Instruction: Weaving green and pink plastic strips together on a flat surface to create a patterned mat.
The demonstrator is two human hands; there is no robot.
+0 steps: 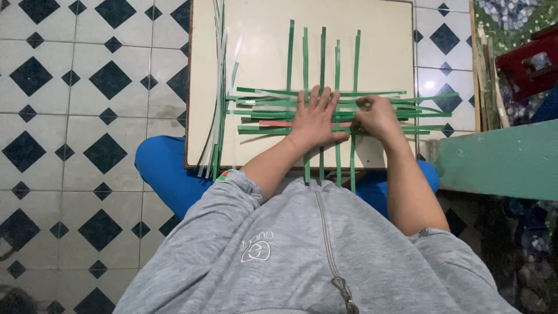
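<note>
A woven mat of green paper strips [325, 107] lies on a cream board [261, 46] across my lap. Several strips run upright and several run crosswise; one crosswise strip is pink [273, 123]. My left hand [314, 119] lies flat on the middle of the weave, fingers spread, pressing it down. My right hand [378, 116] rests on the right part of the weave, its fingers curled and pinching a crosswise green strip [424, 99].
A bundle of loose green and white strips [218, 99] lies along the board's left edge. Black-and-white tiled floor [87, 87] surrounds the board. A green ledge [500, 160] and a red object [532, 64] stand at the right.
</note>
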